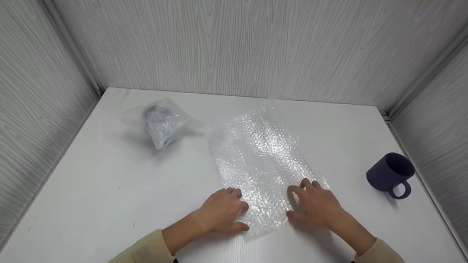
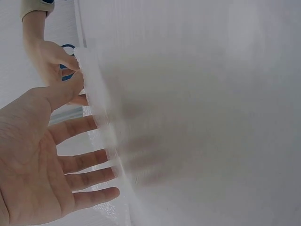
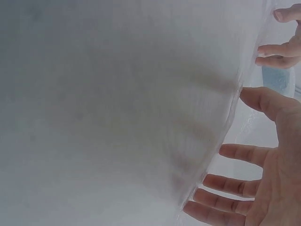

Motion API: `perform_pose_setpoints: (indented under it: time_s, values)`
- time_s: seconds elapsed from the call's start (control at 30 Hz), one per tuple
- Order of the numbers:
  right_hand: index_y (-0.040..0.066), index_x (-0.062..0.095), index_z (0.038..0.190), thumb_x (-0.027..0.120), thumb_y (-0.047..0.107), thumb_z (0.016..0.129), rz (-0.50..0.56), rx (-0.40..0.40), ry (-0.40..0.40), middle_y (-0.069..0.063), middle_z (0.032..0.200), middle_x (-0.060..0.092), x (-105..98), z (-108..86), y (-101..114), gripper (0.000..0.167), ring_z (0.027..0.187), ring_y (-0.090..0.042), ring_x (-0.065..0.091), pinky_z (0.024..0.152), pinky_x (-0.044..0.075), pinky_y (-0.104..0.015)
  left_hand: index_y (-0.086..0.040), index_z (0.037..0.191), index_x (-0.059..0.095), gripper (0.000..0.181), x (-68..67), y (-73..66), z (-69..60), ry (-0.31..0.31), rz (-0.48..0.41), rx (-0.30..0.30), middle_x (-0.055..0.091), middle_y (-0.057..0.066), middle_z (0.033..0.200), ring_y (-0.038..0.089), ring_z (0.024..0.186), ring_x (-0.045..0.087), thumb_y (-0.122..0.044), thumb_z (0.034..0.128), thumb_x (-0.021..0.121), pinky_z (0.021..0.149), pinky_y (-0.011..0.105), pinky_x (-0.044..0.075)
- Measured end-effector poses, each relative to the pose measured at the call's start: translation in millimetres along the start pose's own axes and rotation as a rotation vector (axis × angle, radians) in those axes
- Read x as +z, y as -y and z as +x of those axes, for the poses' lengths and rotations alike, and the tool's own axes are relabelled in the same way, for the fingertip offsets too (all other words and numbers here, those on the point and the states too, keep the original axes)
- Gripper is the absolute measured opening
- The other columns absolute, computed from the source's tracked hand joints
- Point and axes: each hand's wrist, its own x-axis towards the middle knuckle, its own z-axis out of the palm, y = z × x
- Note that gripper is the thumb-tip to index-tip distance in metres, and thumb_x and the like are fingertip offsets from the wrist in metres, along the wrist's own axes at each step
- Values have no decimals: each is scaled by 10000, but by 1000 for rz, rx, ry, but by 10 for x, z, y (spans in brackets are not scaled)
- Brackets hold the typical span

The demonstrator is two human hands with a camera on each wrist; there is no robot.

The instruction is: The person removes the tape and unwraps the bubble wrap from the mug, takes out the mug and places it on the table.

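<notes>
A clear bubble wrap sheet (image 1: 258, 164) lies on the white table, its near end between the two hands. My left hand (image 1: 222, 211) touches its left edge with spread fingers. Opposite it, my right hand (image 1: 315, 205) rests on the right edge, thumb apart from the fingers. In the left wrist view the left fingers (image 2: 77, 163) extend fairly straight to the edge of the sheet (image 2: 197, 122). Likewise, in the right wrist view the right fingers (image 3: 233, 184) reach the wrap's rim without curling round it.
A dark blue mug (image 1: 386, 173) stands at the right, handle towards the near side. At the back left sits a bundle (image 1: 164, 122) in clear wrap with something dark inside. Wood-grain panels (image 1: 242, 41) enclose the table (image 1: 136, 206) at the back and both sides.
</notes>
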Motion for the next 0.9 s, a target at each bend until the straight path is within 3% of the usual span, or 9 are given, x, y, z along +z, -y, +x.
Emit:
perform_pose_setpoints:
  time_s: [0.3,0.57,0.9]
  values:
    - [159,662,1297,810,555,842,13,38,23,-157,1184,650,-11,-12,-69,621,980,-332,658,595,603,-469,-212,1156,770,472,2,27,112,-4,31,-2,706,63,1206,268,1210,666,-599,886,764,997,398,586]
    - [162,653,1323,828,534,839,31,62,28,-170,1199,645,-16,-40,-142,635,998,-350,661,620,608,-495,-203,1156,743,424,13,54,229,4,1,-13,687,72,1279,264,1230,639,-535,894,765,1005,418,570]
    - [146,656,1317,825,517,849,51,111,32,-184,1154,636,-31,-53,-197,621,943,-335,644,647,605,-520,-211,1269,698,437,-24,44,401,43,-6,-30,657,60,1331,257,1278,605,-462,914,737,1034,426,550]
